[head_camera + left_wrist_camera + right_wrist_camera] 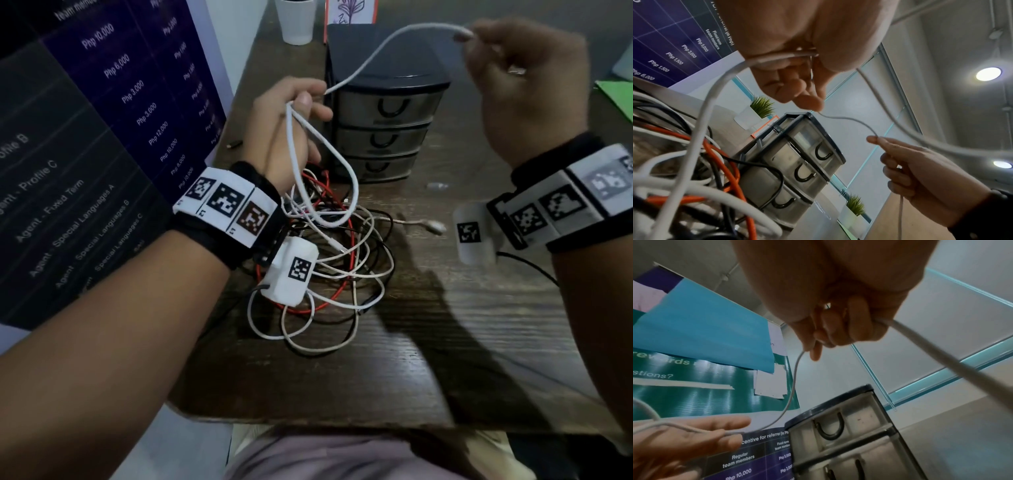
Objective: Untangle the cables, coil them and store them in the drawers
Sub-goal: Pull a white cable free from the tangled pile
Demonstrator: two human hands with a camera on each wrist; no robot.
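Observation:
A white cable (370, 58) spans between my hands above the wooden table (445, 342). My left hand (305, 102) grips it with a loop (346, 171) hanging below the fingers; in the left wrist view the cable (781, 55) crosses that hand (797, 84). My right hand (479, 37), raised at the upper right, pinches the cable by its plug end; the right wrist view shows the cable (791, 386) leaving that hand (818, 344). A tangle of white, red and black cables (329, 274) lies under my left wrist. The dark three-drawer unit (383, 133) stands behind, drawers closed.
A white cup (296, 20) and a stand with a flower card (349, 10) sit behind the drawers. A purple poster (102, 102) stands along the left table edge. A green sheet (613, 99) lies at the far right. A loose plug (435, 226) rests beside the tangle.

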